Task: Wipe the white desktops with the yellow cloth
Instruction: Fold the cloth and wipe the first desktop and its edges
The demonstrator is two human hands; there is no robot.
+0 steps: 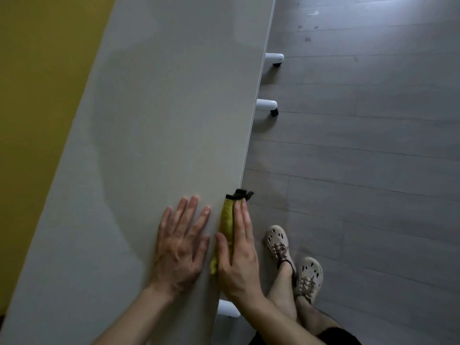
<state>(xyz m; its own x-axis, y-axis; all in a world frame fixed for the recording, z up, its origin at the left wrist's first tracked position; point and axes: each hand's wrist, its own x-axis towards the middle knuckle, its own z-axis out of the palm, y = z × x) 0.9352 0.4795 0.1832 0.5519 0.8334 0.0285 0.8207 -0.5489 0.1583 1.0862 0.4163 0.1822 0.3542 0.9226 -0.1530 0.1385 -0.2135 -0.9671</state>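
Right grip [239, 247], fingers straight, presses the cloth [227, 220] over the near edge of the surface [161, 108]. Left grip [181, 247] lies flat and spread on top, holding nothing. Faint sweep marks suggest the top is largely wiped and the edge is now in hand. Other desktops cannot be judged. No containers show.

The table [154, 120] is showing a smooth, matt white top, and the yellow cloth [227, 220] is looking nubbly and soft, with a black hem. The floor [361, 145] is showing grey wood-grain planks with a faint sheen, while the table's white feet [267, 105] are gleaming glossily.
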